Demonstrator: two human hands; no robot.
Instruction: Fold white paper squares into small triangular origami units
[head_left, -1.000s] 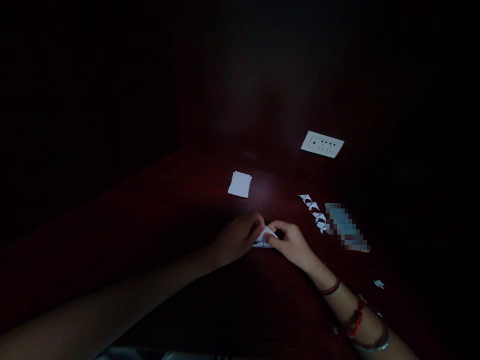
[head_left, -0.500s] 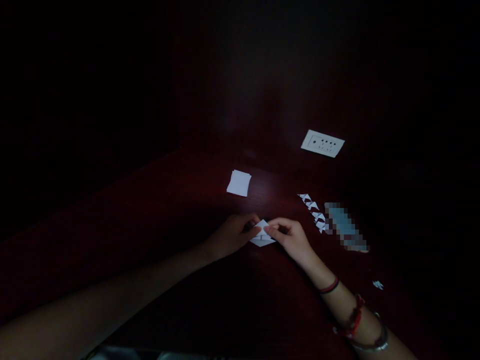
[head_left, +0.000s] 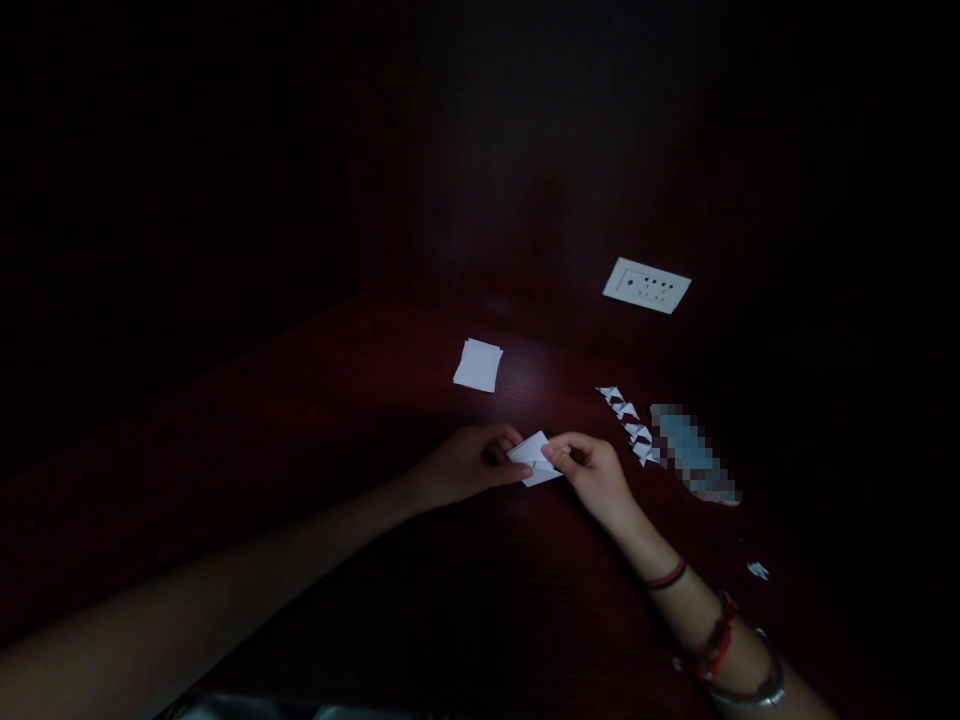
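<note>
The scene is dimly lit, both upper corners being swallowed by near-black. A weak sheen is reflected on the dark red tabletop [head_left: 529,378] just beside the paper stack [head_left: 478,366]. The folded paper [head_left: 534,450] and the socket plate [head_left: 646,286] are picked out most brightly. What seems to be a shadow is cast on the wall [head_left: 551,205]. The bluish object [head_left: 694,453] is masked by coarse pixel blocks.

One held paper [head_left: 534,453], one paper stack [head_left: 478,366] and one socket plate [head_left: 647,286] show (folded pieces [head_left: 638,433] blur together).
</note>
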